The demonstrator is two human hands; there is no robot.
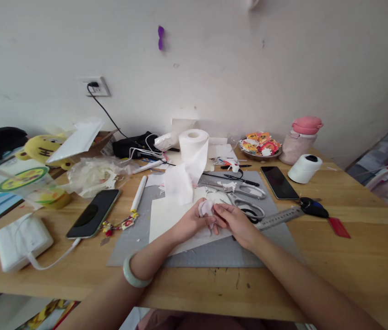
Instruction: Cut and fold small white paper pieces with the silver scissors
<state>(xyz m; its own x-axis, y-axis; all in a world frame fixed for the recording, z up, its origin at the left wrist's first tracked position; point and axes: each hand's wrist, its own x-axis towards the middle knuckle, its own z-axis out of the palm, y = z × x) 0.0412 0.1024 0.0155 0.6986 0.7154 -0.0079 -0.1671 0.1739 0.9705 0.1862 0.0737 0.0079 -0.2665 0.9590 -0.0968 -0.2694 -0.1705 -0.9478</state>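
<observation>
Between both hands is a small crumpled piece of white tissue [206, 208]. My left hand [194, 223] has its fingers closed round the tissue from the left. From the right, my right hand [231, 220] pinches at its edge with thumb and fingers. Both hands are held over a white paper sheet [166, 215] on a grey cutting mat [128, 250]. Just behind them a loose strip of tissue hangs from an upright paper roll [194, 146]. Large scissors [248, 195] and a steel ruler [281, 217] lie close to my right hand.
Left are a phone [94, 213], a white power bank [24, 240], a drink cup [42, 188] and a white stick [139, 192] with a beaded strap. Right are another phone [279, 182], a thread spool [304, 169], keys [314, 207], a pink-lidded bottle [298, 144] and a snack bowl [260, 156].
</observation>
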